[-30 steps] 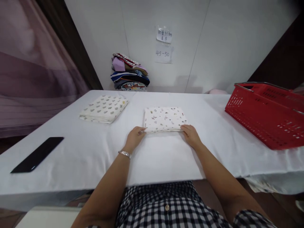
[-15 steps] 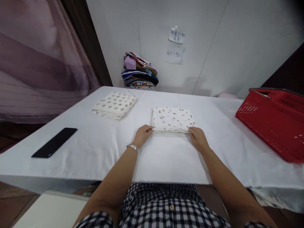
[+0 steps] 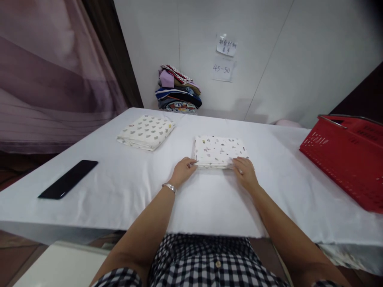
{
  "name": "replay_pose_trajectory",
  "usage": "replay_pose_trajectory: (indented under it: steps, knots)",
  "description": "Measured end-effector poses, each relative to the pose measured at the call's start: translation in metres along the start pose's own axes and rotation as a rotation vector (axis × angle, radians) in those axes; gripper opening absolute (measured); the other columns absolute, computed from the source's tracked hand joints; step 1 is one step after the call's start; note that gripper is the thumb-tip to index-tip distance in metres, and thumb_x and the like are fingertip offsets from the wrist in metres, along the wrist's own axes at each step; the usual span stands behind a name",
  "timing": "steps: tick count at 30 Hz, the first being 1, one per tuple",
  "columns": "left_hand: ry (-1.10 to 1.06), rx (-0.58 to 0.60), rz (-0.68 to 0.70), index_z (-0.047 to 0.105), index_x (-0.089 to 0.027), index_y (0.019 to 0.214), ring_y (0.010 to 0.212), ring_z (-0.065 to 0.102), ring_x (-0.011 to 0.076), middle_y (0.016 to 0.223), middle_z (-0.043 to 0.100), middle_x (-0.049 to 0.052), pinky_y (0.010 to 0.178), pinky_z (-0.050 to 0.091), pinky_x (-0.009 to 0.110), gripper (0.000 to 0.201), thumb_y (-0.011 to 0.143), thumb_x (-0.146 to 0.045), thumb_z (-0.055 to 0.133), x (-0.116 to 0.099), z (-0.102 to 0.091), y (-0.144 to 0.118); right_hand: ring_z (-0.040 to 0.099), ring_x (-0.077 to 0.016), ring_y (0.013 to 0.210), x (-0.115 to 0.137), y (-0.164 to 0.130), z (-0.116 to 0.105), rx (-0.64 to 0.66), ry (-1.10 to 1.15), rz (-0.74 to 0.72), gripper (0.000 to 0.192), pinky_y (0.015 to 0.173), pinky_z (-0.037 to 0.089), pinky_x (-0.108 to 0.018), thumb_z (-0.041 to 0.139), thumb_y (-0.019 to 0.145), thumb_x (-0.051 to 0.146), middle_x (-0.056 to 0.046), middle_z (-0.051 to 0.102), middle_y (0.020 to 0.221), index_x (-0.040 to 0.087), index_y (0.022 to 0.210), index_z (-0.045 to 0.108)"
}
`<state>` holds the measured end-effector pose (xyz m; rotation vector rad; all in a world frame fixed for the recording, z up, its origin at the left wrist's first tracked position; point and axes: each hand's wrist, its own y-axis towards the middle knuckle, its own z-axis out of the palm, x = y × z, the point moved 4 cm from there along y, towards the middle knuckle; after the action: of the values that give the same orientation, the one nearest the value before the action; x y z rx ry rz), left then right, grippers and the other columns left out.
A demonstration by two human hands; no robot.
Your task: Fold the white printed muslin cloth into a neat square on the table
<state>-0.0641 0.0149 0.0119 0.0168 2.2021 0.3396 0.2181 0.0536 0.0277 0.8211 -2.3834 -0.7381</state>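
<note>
On table, folded cloth, long axis crosswise, left hand and right hand pinching its near edge

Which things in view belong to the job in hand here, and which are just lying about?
In the job, judging by contact:
folded cloth
left hand and right hand, at its near edge
white table, beneath it

Seemingly lying about, untouched:
second folded cloth, further left
flat black object
cloth pile
red basket
paper notes

On the wall, beyond the gripping left hand and right hand, a lower paper reads "45-50" beneath an upper paper of blurred handwritten Chinese.
</note>
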Motion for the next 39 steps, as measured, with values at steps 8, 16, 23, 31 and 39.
replay_pose_trajectory:
  steps: [8, 16, 23, 31, 39]
  knots:
    - [-0.035, -0.028, -0.029, 0.064, -0.022, 0.079, 0.069, 0.053, 0.0131, 0.078, 0.058, -0.001, 0.067, 0.045, 0.027, 0.013, 0.071, -0.023, 0.054, 0.002, 0.0, 0.002, 0.056, -0.0229, 0.101, 0.042, 0.024, 0.044, 0.173, 0.085, -0.115, 0.026, 0.091, 0.041, -0.044, 0.044, 0.089, 0.026, -0.008, 0.064, 0.109, 0.023, 0.107, 0.063]
    - [-0.043, -0.021, -0.066, 0.056, -0.021, 0.074, 0.064, 0.051, 0.0122, 0.071, 0.055, -0.003, 0.063, 0.043, 0.026, 0.01, 0.066, -0.015, 0.051, -0.003, 0.0, 0.002, 0.053, -0.0239, 0.106, 0.038, 0.012, 0.05, 0.154, 0.082, -0.149, 0.03, 0.092, 0.04, -0.046, 0.044, 0.088, 0.02, -0.008, 0.061, 0.114, 0.023, 0.114, 0.059]
    - [-0.005, -0.076, -0.046, 0.049, -0.02, 0.064, 0.062, 0.048, 0.0113, 0.073, 0.051, -0.001, 0.061, 0.041, 0.026, 0.024, 0.078, -0.038, 0.052, -0.003, -0.001, 0.002, 0.055, -0.0226, 0.106, 0.03, 0.019, 0.04, 0.127, 0.149, -0.093, 0.025, 0.093, 0.041, -0.044, 0.046, 0.089, 0.027, -0.007, 0.063, 0.112, 0.025, 0.108, 0.062]
    - [-0.001, -0.08, -0.17, 0.054, -0.021, 0.072, 0.059, 0.052, 0.0123, 0.066, 0.056, -0.003, 0.057, 0.041, 0.025, 0.022, 0.076, -0.043, 0.055, 0.005, 0.001, 0.004, 0.055, -0.0286, 0.107, -0.086, 0.012, 0.008, -0.094, 0.014, 0.466, 0.037, 0.088, 0.046, -0.046, 0.05, 0.082, 0.04, -0.014, 0.059, 0.118, 0.017, 0.106, 0.065]
    - [0.028, -0.109, -0.241, 0.059, -0.023, 0.1, 0.074, 0.063, 0.0167, 0.087, 0.069, 0.001, 0.069, 0.047, 0.028, 0.034, 0.077, -0.047, 0.054, 0.004, 0.001, 0.01, 0.062, -0.0272, 0.095, -0.104, 0.003, 0.019, 0.036, 0.105, 0.671, 0.049, 0.079, 0.05, -0.039, 0.053, 0.078, 0.044, -0.011, 0.065, 0.111, 0.018, 0.119, 0.058]
